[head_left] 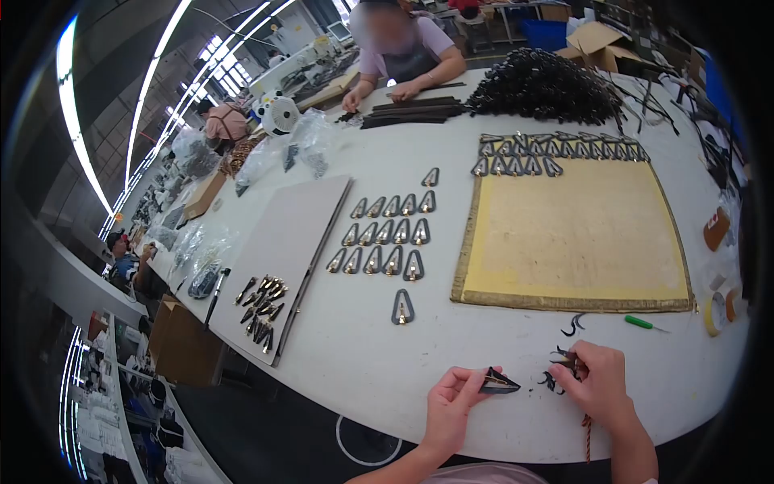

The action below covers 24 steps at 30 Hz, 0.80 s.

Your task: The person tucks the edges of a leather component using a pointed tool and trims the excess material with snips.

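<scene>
My left hand [453, 403] pinches a small black triangular piece [499, 382] with gold-coloured metal in it, held just above the table near its front edge. To its right, my right hand [598, 379] is closed round a small dark object [564, 360] that the fingers mostly cover; its kind is unclear. A twisted orange cord [587, 436] hangs below that hand. Black curved scraps [551, 381] lie by its fingertips, and more scraps [573, 325] lie farther up. One grey triangular piece [403, 307] lies flat beyond my left hand.
Rows of similar triangles [391, 234] lie mid-table. More line the top of a yellow-edged board [576, 234]. Metal clasps [263, 310] sit on a grey board [282, 234] at left. A green-handled tool [638, 322] and tape roll [714, 313] lie right. A co-worker [403, 56] sits opposite.
</scene>
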Motion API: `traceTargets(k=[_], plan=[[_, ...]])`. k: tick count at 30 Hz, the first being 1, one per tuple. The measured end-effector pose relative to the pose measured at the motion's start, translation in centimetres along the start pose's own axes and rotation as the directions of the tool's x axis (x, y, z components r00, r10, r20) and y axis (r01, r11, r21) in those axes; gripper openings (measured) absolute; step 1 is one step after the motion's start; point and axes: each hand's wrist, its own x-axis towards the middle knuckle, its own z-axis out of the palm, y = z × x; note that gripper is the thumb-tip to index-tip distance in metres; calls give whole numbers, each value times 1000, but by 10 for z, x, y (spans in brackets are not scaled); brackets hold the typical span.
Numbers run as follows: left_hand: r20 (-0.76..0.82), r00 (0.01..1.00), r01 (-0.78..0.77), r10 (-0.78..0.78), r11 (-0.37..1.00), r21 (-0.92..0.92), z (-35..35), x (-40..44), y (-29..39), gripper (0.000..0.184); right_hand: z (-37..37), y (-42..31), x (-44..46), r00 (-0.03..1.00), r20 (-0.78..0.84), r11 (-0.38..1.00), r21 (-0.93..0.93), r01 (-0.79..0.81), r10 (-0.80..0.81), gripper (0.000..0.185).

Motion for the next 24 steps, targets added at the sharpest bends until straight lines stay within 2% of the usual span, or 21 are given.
traceTargets(k=[2,4,6,10,12,13,16,17,19,21,23,24], plan=[[10,1000,-24,25,1000,-20,-1,0,1,12,5,4,-3,999,10,999,-27,37,-37,26],[32,999,29,-29,999,17,-1,-1,1,12,6,0,-4,998,31,996,-70,49,-47,28],[21,999,29,-30,1000,12,-3,0,-2,12,6,-10,-5,1000,-23,994,-110,1,-4,43],[32,998,51,-52,999,1,-6,0,-4,12,0,-16,-3,999,25,996,-85,-27,30,39],[62,997,36,-35,999,-13,-8,-1,-4,12,1,-11,0,990,-142,998,-63,9,-18,33],[92,995,30,-28,999,-19,-9,0,-3,12,-6,-10,1,988,-151,997,-75,14,-25,33],[64,997,42,-40,998,-36,-7,-1,0,12,-38,-6,-4,961,-271,997,-39,-70,56,25],[94,995,48,-45,998,-36,-6,-2,-2,12,-48,0,-7,954,-294,995,-53,-82,63,25],[-11,1000,-18,18,1000,22,-4,-4,-6,10,-69,17,-19,923,-342,978,-42,-204,178,29],[16,1000,-5,4,1000,29,4,-6,-1,10,-83,29,-34,905,-374,958,-117,-263,202,33],[7,999,-33,33,999,-14,8,-7,4,8,-94,29,-44,870,-428,948,-83,-308,245,27],[28,999,-21,22,998,-58,9,-8,7,6,-96,34,-51,885,-409,943,-140,-303,223,20]])
